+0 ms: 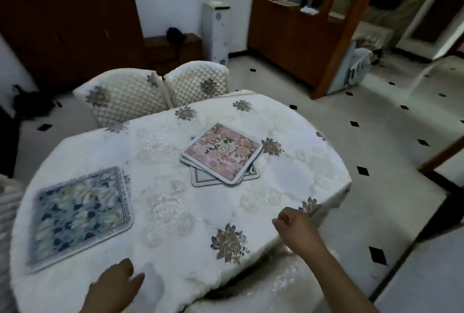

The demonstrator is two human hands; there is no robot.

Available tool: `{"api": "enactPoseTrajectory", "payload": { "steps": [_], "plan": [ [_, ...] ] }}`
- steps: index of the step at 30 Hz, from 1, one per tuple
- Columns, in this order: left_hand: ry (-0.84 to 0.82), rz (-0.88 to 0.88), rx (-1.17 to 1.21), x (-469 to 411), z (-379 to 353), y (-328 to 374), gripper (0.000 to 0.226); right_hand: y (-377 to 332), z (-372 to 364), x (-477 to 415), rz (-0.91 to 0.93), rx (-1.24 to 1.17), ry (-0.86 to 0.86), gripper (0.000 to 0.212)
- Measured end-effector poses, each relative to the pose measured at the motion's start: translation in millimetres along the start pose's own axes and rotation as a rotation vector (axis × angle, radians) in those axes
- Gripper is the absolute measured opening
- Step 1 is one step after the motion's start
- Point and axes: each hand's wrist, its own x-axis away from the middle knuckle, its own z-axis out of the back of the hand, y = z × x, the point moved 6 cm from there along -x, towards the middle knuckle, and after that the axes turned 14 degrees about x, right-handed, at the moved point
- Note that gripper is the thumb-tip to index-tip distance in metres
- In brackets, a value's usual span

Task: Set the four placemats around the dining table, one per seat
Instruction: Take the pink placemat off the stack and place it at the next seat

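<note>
Placemats lie in two spots on the desk, which is draped in a white flowered cloth: a blue floral mat sits alone near the left edge, and a pink floral mat tops a small skewed pile near the middle, well apart from the blue one. At the near edge, the left hand rests with fingers loosely spread and empty. The right hand hovers near the right edge, grip curled nearly closed on nothing. Two quilted chairs stand at the far side.
</note>
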Motion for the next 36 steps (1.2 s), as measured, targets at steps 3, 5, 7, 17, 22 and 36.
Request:
{"api": "enactPoseTrajectory", "payload": {
  "steps": [3,5,7,17,22,36],
  "plan": [
    [0.09,-0.021,-0.006,15.1,-10.9,19.1,0.034,-1.6,6.1,-29.9,0.082,0.048,-0.026,0.023],
    [0.141,-0.032,-0.027,12.9,-15.4,34.3,0.033,-3.6,7.8,-45.9,0.118,0.083,-0.035,0.017],
    [0.151,-0.085,-0.008,5.4,-26.5,49.4,0.03,-1.6,9.6,-60.3,0.129,0.091,-0.05,0.014],
    [0.292,-0.124,0.198,-28.7,-65.0,156.0,0.02,73.2,16.0,-133.8,0.079,0.091,-0.125,0.015],
    [0.346,0.021,0.29,-26.6,-101.9,202.2,0.02,103.9,22.9,-195.0,0.22,0.082,-0.216,0.018],
    [0.417,0.259,0.642,-41.5,-137.7,271.4,0.017,78.8,45.1,-280.4,0.473,0.168,-0.318,0.019]
  ]
}}
